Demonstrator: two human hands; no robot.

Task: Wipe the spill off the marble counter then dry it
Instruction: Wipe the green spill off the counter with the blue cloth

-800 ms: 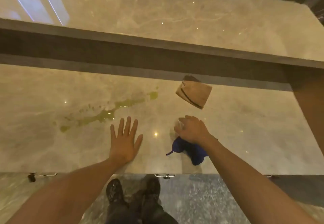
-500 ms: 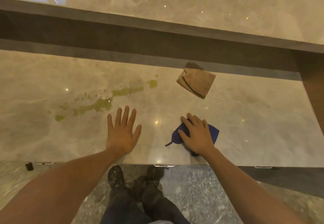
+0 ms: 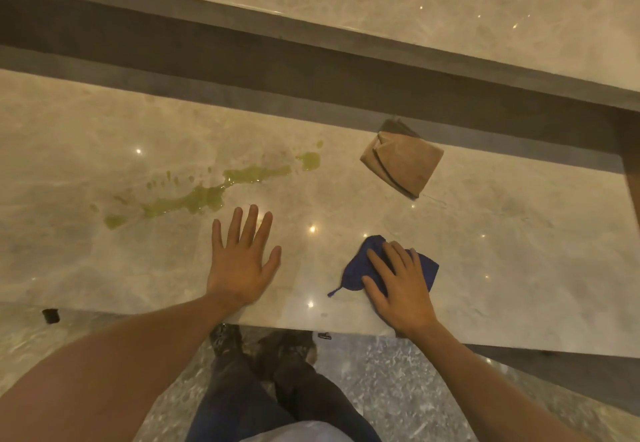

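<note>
Right hand (image 3: 403,286) lies flat on the blue cloth (image 3: 426,266), seemingly ready to wipe, left hand (image 3: 242,254) spread open bracing on the counter (image 3: 519,251), spill (image 3: 194,199) just beyond its fingertips, tan cloth (image 3: 403,164) likely reserved for drying.

Spill (image 3: 204,196) lies left of folded cloth (image 3: 403,161); another cloth (image 3: 360,268) sits nearer.

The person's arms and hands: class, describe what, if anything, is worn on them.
Both forearms are bare to the frame's edge, with no sleeves showing. The left hand and right hand wear no gloves; no rings, watch or bands are visible.
</note>
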